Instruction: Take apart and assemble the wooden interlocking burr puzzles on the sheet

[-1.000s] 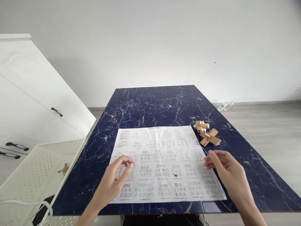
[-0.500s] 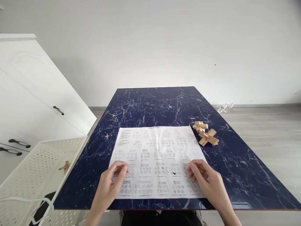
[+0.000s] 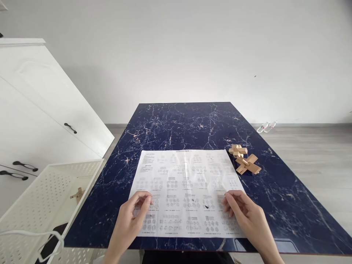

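A creased white sheet printed with rows of small diagrams lies flat on the dark blue marbled table. On its lower left part rests my left hand, loosely curled and holding nothing I can see. My right hand lies at the lower right of the sheet in the same relaxed curl, also with nothing visible in it. Beyond the sheet's right edge sit two interlocking wooden puzzles: a knot of short bars and, nearer me, a cross-shaped one with a dark mark. Neither hand touches them.
To the left, a white perforated bin holds a small wooden cross piece, a white cable and a dark object. White cabinets stand behind it. Clear plastic bottles are on the floor beyond the table's right edge.
The view has shifted slightly, so everything sits a little lower and to the right. Both hands keep the same pose on the sheet, and the puzzles stay in place.
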Demonstrator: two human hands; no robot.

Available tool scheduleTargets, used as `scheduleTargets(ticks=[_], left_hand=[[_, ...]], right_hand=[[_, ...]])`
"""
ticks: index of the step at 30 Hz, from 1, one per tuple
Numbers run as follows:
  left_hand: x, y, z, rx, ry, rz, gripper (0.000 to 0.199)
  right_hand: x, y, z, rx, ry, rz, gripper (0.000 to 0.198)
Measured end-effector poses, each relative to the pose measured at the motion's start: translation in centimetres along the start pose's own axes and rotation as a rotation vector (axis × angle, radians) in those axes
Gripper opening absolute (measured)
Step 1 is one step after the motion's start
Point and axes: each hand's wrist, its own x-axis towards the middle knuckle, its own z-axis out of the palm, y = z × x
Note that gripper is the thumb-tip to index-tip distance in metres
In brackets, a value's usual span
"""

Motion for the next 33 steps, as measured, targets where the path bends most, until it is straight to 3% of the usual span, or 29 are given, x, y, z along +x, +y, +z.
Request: scheduleTargets(ticks=[5, 12, 24, 28, 33], left_hand=[[-0.2, 0.1, 0.0, -0.01, -0.002, -0.002, 0.035], [-0.2, -0.5, 0.1, -0.001, -0.002, -0.006, 0.035], [0.3, 0.8, 0.1, 0.061, -0.042, -0.017, 0.034], [1.9, 1.9, 0.0, 0.147, -0.122, 0.072, 0.03], [6.3, 3.8, 0.0, 0.28, -0.252, 0.219, 0.028]], right_hand=[[-0.3, -0.8, 0.8, 0.036, 0.114, 0.017, 0.046], [-0.3, -1.0, 0.5, -0.007, 0.068, 0.014, 0.045], [-0.3, -1.2, 0.3, 0.005, 0.056, 0.043, 0.043], [-0.3, -1.4, 0.4, -0.009, 0.074, 0.037, 0.044], [-0.3, -1.4, 0.4, -0.036, 0.077, 0.04, 0.044]])
